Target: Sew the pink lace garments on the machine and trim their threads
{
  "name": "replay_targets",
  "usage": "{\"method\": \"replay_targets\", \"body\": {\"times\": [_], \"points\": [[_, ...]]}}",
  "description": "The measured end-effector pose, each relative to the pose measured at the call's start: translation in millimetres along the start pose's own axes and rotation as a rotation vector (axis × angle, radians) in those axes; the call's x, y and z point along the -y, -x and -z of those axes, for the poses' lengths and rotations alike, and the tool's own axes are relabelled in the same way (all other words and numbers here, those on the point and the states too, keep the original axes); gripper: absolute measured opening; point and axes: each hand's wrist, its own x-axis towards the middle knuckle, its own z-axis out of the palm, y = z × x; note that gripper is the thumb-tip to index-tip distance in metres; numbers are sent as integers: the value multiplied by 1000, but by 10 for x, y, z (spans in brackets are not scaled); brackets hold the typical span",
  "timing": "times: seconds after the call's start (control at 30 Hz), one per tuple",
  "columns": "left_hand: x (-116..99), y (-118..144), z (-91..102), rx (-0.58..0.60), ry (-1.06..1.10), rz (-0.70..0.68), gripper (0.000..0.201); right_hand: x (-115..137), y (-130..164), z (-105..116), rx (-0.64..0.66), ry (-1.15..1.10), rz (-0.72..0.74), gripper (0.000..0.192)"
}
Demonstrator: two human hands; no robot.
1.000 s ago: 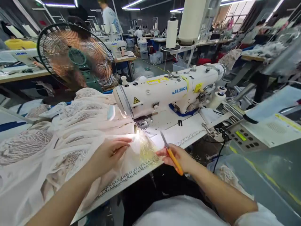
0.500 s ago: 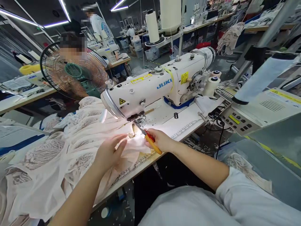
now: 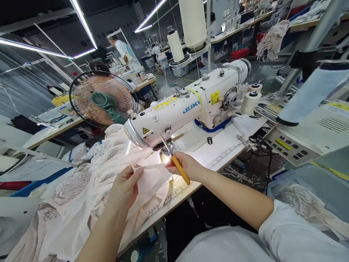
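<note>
Fingers (image 3: 136, 173) of both hands pinch pale fabric (image 3: 152, 180), right also gripping orange snips (image 3: 178, 166), beside the sewing machine (image 3: 191, 105).

left hand (image 3: 125, 186) lifts pale fabric (image 3: 152, 180); right hand (image 3: 187, 166) grips snips (image 3: 174, 160) (orange handle).

White sewing table (image 3: 218, 151) with a printed ruler scale (image 3: 174, 193) along its near edge. Standing on it, a white JUKI sewing machine (image 3: 188, 109), head toward the left. Spread over the left half, pale pink fabric (image 3: 89, 178) with lace panels, hanging past the near edge. Just right of the machine base, folded white cloth (image 3: 247, 123); beside it, two thread bobbins (image 3: 252, 98) upright. Small black item (image 3: 209, 140) lying on bare tabletop.
</note>
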Motion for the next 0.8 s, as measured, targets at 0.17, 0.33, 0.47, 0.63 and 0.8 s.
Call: {"method": "replay_targets", "body": {"times": [0.17,0.33,0.47,0.63,0.8], "points": [[104,230,62,-208,111,-65,30,-65,-25,-225,84,-185,58,46],[201,372,95,-335,188,-96,28,-80,-26,-423,98,-197,70,52],[255,437,149,-350,217,-49,33,-72,-25,-525,20,-97,56,45],[353,493,332,-260,137,60,50,-88,-37,-576,22,-126,82,35],[286,576,558,-372,-654,-470,56,-109,0,-627,121,-73,31,25]]}}
